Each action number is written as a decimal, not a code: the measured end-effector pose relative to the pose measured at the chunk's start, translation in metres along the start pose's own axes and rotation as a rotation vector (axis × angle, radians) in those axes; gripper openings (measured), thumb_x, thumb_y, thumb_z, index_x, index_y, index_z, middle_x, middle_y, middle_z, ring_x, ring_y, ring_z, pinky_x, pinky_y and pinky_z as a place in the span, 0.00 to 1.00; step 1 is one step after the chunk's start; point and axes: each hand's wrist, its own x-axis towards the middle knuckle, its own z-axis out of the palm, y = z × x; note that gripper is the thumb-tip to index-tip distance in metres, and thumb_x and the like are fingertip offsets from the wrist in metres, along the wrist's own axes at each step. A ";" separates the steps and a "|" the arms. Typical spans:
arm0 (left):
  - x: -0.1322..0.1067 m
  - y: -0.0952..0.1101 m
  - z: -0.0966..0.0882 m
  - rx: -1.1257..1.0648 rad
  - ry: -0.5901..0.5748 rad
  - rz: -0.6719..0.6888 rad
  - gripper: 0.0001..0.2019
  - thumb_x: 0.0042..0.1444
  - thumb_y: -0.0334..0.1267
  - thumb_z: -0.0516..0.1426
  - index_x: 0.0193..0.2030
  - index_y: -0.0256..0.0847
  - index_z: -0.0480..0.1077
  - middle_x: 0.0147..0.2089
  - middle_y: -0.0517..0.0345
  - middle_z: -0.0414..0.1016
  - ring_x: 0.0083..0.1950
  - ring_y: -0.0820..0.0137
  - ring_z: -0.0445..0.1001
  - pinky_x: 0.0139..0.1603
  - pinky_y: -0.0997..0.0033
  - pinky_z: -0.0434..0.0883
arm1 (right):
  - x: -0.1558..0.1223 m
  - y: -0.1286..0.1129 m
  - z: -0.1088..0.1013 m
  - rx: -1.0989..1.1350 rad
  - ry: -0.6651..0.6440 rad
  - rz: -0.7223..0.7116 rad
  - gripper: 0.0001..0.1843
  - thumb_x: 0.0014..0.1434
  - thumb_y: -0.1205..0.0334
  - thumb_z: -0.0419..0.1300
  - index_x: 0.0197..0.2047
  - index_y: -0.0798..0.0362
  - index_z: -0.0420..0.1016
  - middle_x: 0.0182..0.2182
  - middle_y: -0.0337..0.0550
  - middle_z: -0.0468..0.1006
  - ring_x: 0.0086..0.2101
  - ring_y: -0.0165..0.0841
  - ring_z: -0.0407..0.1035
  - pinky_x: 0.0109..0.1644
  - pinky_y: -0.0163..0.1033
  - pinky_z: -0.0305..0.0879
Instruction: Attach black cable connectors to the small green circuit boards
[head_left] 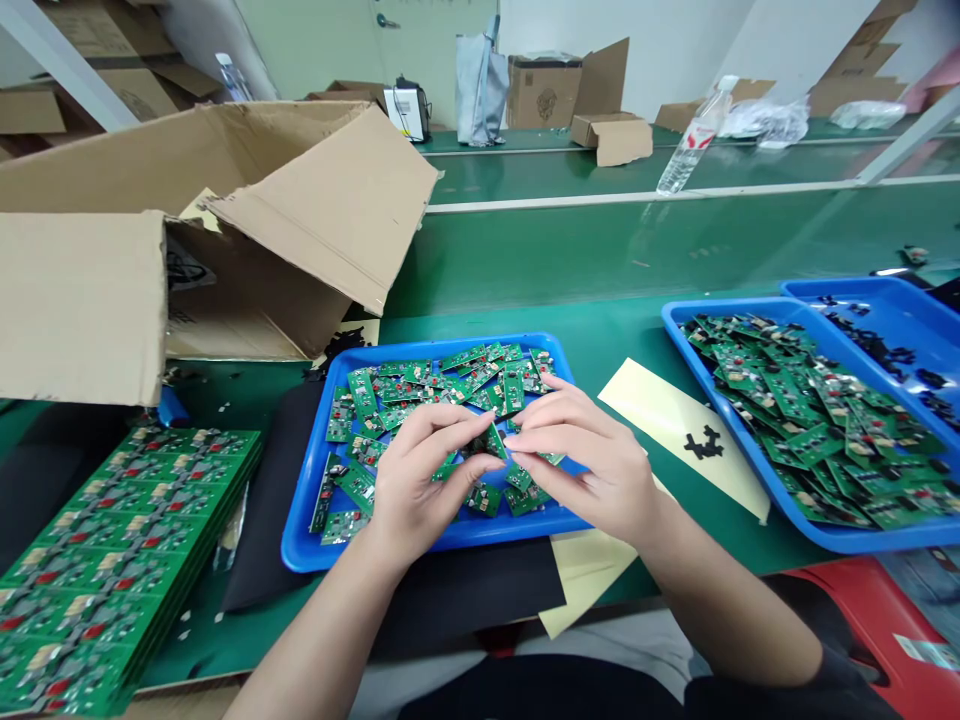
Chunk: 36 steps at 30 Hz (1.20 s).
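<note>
My left hand [420, 470] and my right hand [589, 460] meet over a blue tray [300, 500] filled with several small green circuit boards. Both hands have their fingers curled and pinch one small green circuit board [495, 442] between them, just above the pile. The fingertips nearly touch at the middle of the tray. Loose boards [420, 385] lie spread under and behind the hands.
A stack of green circuit board panels [112, 540] lies at the left. An open cardboard box [187, 240] stands behind it. Two more blue trays sit right: one with boards [810, 420], one with black bits [892, 340]. A yellow sheet [675, 420] and plastic bottle [694, 140] lie beyond.
</note>
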 end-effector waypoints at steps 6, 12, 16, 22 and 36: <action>-0.003 -0.012 -0.003 0.048 0.202 -0.060 0.19 0.51 0.32 0.62 0.51 0.48 0.71 0.41 0.56 0.72 0.42 0.67 0.72 0.42 0.66 0.72 | 0.000 -0.005 -0.006 0.057 -0.033 -0.007 0.08 0.54 0.67 0.60 0.39 0.49 0.74 0.35 0.42 0.77 0.38 0.34 0.74 0.61 0.58 0.55; 0.000 -0.010 -0.004 0.139 0.186 0.155 0.21 0.49 0.29 0.63 0.51 0.47 0.70 0.40 0.56 0.72 0.40 0.68 0.73 0.40 0.69 0.73 | 0.000 -0.005 -0.011 0.123 0.272 0.230 0.11 0.58 0.68 0.56 0.43 0.49 0.74 0.39 0.43 0.79 0.46 0.37 0.72 0.62 0.57 0.54; 0.002 -0.004 0.000 0.184 0.127 0.227 0.17 0.51 0.29 0.62 0.48 0.44 0.69 0.40 0.56 0.73 0.39 0.69 0.74 0.38 0.69 0.74 | 0.002 -0.004 -0.007 0.266 -0.100 0.477 0.08 0.59 0.61 0.57 0.42 0.51 0.74 0.39 0.43 0.79 0.42 0.36 0.74 0.60 0.53 0.58; 0.001 -0.004 -0.001 0.206 0.115 0.243 0.14 0.52 0.30 0.61 0.46 0.43 0.69 0.41 0.55 0.72 0.39 0.70 0.74 0.38 0.69 0.75 | 0.000 -0.007 0.007 0.769 -0.269 0.729 0.14 0.60 0.60 0.57 0.49 0.54 0.70 0.30 0.41 0.78 0.33 0.31 0.75 0.39 0.38 0.71; -0.002 -0.002 0.001 -0.007 0.084 0.090 0.15 0.49 0.35 0.64 0.45 0.40 0.70 0.36 0.56 0.74 0.36 0.72 0.74 0.36 0.73 0.74 | 0.002 -0.011 0.009 1.215 -0.214 0.913 0.09 0.57 0.64 0.60 0.43 0.53 0.69 0.18 0.30 0.72 0.23 0.24 0.70 0.34 0.33 0.69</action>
